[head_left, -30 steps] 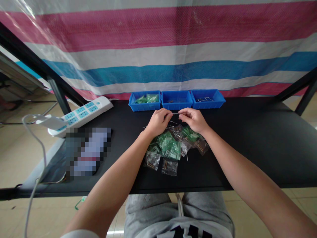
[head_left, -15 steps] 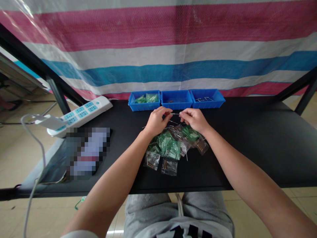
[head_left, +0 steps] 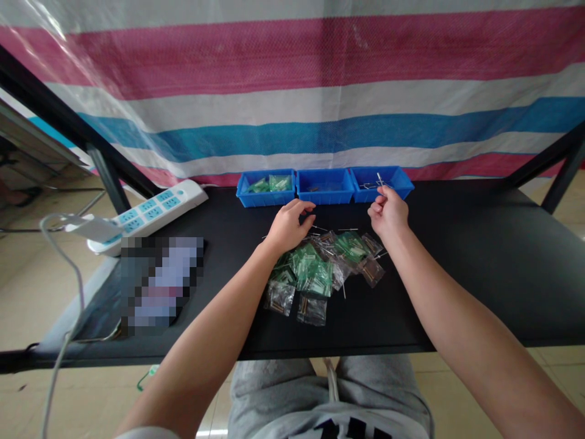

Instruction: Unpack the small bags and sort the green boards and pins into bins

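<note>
Pin was the thing to mind: gripped between the right hand's thumb and forefinger, it stuck up, tilted, at the near side of the right bin; whether it hung above the bin or dipped inside, I could not tell. Similar loose pins lay in there. Such a fine shaft, I judged, wanted a light pinch close to one end, knuckles clear of the near wall, and the free end angled away from the loose pins so they would not snag. Meanwhile the left hand was half curled, thumb apart from the fingers, nothing visible between, at the far left of the packets, best left quiet there.
</note>
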Available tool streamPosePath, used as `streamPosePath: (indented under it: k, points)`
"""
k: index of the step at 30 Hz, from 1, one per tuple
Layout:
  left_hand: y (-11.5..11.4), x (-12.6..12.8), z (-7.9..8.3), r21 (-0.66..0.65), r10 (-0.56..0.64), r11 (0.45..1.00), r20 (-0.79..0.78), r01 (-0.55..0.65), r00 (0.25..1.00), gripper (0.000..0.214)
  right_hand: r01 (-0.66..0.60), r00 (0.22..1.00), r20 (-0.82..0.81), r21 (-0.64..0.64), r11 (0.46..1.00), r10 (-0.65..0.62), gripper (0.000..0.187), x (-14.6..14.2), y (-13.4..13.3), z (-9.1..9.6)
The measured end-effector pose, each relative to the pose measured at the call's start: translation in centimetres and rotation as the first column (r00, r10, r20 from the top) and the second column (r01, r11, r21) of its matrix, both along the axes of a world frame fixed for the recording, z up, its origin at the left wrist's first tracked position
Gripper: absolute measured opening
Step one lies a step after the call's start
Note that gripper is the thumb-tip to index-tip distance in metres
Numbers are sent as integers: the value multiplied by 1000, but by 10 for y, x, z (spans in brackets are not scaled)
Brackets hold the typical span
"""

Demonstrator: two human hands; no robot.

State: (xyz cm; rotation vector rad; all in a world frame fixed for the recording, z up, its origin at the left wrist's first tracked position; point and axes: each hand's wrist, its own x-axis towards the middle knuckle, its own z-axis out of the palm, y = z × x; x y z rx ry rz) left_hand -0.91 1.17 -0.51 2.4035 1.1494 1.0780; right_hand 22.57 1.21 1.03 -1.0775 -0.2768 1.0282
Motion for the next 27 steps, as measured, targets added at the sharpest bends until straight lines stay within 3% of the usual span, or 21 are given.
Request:
streamPosePath:
  k: [7, 15, 27]
  points:
    - [0, 0, 0, -12, -5, 1000, -18, 5, 1000, 22, 142, 989, -41, -28, 989, -143, 9, 3, -1, 4]
    - [0, -1, 0, -24, -7, 1000, -23, 6, 1000, 24, 143, 989, -29, -32, 989, -144, 4, 2, -1, 5]
    - [1, -1, -1, -34, -33, 999, -60, 31, 998, 23, 108, 994, -10, -124, 986, -111, 38, 23, 0, 9]
